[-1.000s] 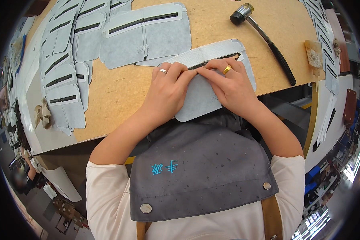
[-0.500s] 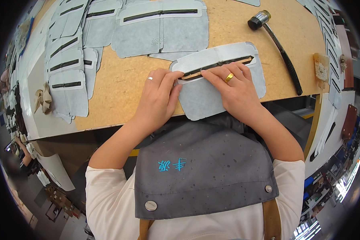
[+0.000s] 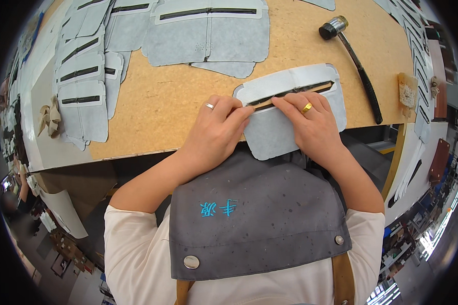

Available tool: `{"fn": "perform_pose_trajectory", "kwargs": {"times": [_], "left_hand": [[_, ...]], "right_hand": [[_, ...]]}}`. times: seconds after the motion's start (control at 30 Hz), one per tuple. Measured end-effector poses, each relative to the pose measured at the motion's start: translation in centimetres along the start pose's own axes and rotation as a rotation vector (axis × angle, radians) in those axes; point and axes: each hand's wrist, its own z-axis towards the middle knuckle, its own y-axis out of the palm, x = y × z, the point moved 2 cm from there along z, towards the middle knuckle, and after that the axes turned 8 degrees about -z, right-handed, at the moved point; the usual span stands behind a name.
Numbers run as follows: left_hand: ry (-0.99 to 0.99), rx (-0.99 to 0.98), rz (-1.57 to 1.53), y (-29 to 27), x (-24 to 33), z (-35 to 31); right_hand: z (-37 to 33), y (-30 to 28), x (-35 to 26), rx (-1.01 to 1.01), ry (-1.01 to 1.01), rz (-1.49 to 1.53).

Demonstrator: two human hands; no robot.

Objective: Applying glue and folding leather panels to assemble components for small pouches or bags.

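Note:
A light grey panel (image 3: 272, 136) with rounded corners lies at the table's front edge, its near part reaching past the edge. Across it runs a long slot edged in black (image 3: 290, 92), with the tan table showing through. At the slot's left end, my left hand (image 3: 213, 127) pinches the panel, thumb and bent fingers close together. My right hand (image 3: 315, 122), a gold ring on one finger, rests over the near side of the slot. Its fingertips press together on the black edge; its thumb is hidden.
Similar grey slotted panels lie piled at the left (image 3: 84, 112), with a larger one (image 3: 208, 40) at the back. A black-handled mallet (image 3: 359, 68) lies to the right. Near the right edge stands a whitish-crusted block (image 3: 407, 90); a crumpled tan cloth (image 3: 49, 118) lies far left.
The panel and both my hands have shifted a little to the right and toward me. My left hand has turned slightly, its fingertips still at the slot's left end.

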Motion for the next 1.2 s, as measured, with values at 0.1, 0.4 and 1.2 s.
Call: {"fn": "perform_pose_trajectory", "kwargs": {"times": [0.1, 0.4, 1.2], "left_hand": [[0.023, -0.014, -0.004, 0.5, 0.3, 0.0], [0.035, -0.046, 0.034, 0.5, 0.2, -0.2], [0.177, -0.051, 0.233, 1.2, 0.5, -0.7]], "right_hand": [[-0.9, -0.3, 0.0, -0.010, 0.058, -0.002], [-1.0, 0.0, -0.2, 0.047, -0.007, 0.008], [-1.4, -0.8, -0.1, 0.042, 0.045, -0.248]]}}
